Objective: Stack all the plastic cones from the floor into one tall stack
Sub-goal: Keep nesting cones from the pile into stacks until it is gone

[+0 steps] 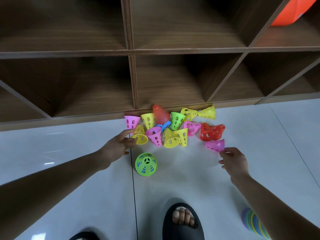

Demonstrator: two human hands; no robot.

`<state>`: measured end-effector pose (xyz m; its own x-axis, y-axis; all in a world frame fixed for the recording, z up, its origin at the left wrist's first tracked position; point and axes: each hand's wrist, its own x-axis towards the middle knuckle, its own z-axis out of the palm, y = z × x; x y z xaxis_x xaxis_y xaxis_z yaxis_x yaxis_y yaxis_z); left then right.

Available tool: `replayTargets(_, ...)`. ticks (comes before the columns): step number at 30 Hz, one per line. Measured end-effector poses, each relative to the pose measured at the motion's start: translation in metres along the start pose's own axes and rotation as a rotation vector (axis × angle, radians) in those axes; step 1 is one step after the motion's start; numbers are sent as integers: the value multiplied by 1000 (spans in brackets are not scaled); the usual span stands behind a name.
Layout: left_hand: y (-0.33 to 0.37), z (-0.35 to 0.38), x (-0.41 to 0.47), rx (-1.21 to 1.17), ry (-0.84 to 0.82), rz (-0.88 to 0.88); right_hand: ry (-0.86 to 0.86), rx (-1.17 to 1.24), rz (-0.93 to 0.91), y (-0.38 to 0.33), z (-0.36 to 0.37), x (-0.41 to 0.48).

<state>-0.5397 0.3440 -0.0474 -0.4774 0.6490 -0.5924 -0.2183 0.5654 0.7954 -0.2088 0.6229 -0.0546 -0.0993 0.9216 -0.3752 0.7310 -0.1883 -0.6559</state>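
The left hand [119, 144], fingers loose, is touching a yellow perforated plastic cone [140, 135] at eight o'clock of the cone pile [176, 121]. The right hand [233, 161] is touching a pink perforated plastic cone [215, 145] at four o'clock, grip unclear

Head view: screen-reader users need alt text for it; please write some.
Two hands reach a heap of colourful plastic cones on a white floor by wooden shelves: left hand touches a yellow cone, right hand a pink cone. A green cone stands apart.

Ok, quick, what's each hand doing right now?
Left hand: open, fingers at a yellow cone.
Right hand: fingers at a pink cone, grip cannot be told.
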Motion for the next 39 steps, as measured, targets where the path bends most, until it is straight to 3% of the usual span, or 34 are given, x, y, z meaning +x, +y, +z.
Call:
replayTargets(5, -2, 2, -2, -46, 5, -4, -16, 34, -20, -1, 3, -5)
replayTargets(11, -3, -5, -13, 9, 144, 69, -100, 121, -82, -15, 8, -30)
replayTargets(18, 14, -12, -41, -25, 235, 194, -399, 433, -88, -56, 18, -76)
replayTargets(23, 33, -11, -62, -182, 183, 255, -726, 642, -4, -88, 20, -113)
replayTargets(27, 37, -2, -68, -250, 120, 280, -890, 709, 16, -105, 17, -136)
replayTargets(31, 38, 7, -73, -235, 25, 321, -997, 732, -3, -115, 14, -149)
replayTargets(39, 41, 16, -82, -142, 29, 389, -1057, 712, -54, -120, 19, -161)
